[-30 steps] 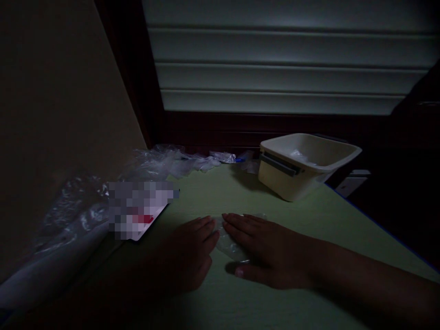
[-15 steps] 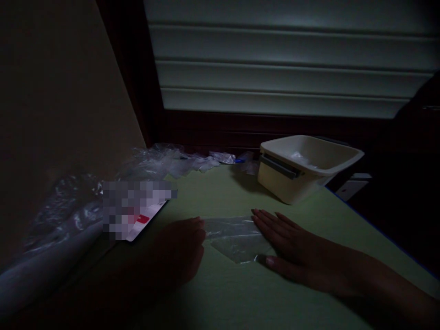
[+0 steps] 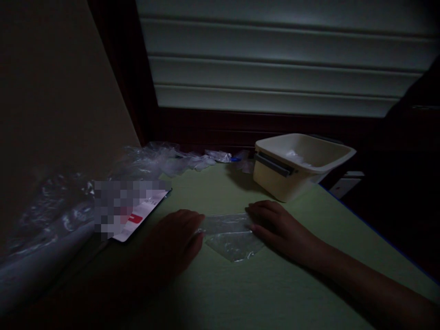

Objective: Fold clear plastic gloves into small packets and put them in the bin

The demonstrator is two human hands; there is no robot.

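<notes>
A clear plastic bag (image 3: pixel 231 236) lies on the green tabletop, folded into a flat strip along its far side, with a pointed flap towards me. At its left end, my left hand (image 3: pixel 180 236) is closed, with thumb and fingers on the plastic. My right hand (image 3: pixel 277 227) holds the right end, fingers bent over the far corner and thumb close below. Dim light hides part of the fingertips' contact.
Behind my right hand stands a cream plastic bin (image 3: pixel 275 181) with grey handles and clear plastic inside. Crumpled clear bags (image 3: pixel 154 158) line the back and left. A phone or tablet (image 3: pixel 137 220) with a lit screen lies left. The green table (image 3: pixel 220 293) has a blue right edge.
My right hand has gone from lying flat with straight fingers to bent fingers gripping the bag's right end. My left thumb has parted slightly from the fingers. The view has shifted slightly.
</notes>
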